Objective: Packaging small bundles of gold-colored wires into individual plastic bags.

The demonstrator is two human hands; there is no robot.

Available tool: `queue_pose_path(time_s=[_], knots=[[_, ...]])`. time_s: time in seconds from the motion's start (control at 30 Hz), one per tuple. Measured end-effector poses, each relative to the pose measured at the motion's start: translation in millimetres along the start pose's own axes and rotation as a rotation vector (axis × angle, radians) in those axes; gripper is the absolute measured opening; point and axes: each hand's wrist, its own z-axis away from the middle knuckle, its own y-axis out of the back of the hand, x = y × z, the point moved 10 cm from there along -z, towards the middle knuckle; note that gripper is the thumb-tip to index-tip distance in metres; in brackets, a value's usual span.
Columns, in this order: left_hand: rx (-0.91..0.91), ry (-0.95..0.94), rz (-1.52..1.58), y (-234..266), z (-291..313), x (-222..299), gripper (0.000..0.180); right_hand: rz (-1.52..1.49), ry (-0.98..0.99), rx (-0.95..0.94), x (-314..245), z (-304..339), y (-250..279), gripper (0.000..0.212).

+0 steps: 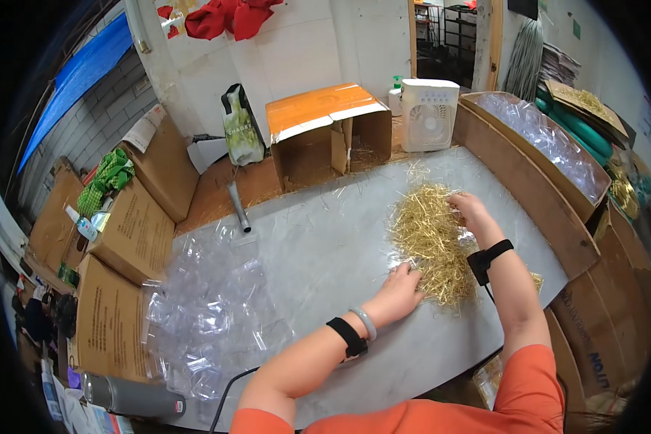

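Note:
A loose heap of gold shredded filler point(434, 246) lies on the grey tabletop point(325, 239), right of the middle. At its lower left edge rests my left hand point(399, 291), fingers apart and slightly bent, touching the strands. My right hand point(471, 212) is at the heap's upper right side, its fingers curled in on some strands; the fingertips are partly hidden. Something clear and shiny shows at the heap's edges beside both hands, mostly covered by the filler. On the left of the table are piled several clear plastic boxes point(210, 311).
A grey tube point(239, 206) lies near the back left. Behind stand an open carton with an orange top point(325, 108) and a white fan point(428, 116). Brown cartons point(123, 311) line the left; a long cardboard wall point(528, 188) borders the right. A grey bottle point(134, 396) lies front left.

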Motion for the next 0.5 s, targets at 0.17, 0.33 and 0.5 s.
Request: queue_pose_path(time_s=[0.17, 0.33, 0.5], knots=[[0.025, 0.016, -0.043, 20, 40, 6, 0.027, -0.059, -0.092, 0.018, 33, 23, -11, 0.013], [0.073, -0.016, -0.111, 31, 74, -1, 0.023, -0.213, -0.104, 0.043, 29, 71, -24, 0.013], [0.045, 0.024, -0.165, 36, 102, 5, 0.020, -0.196, -0.089, 0.044, 30, 94, -38, 0.013]])
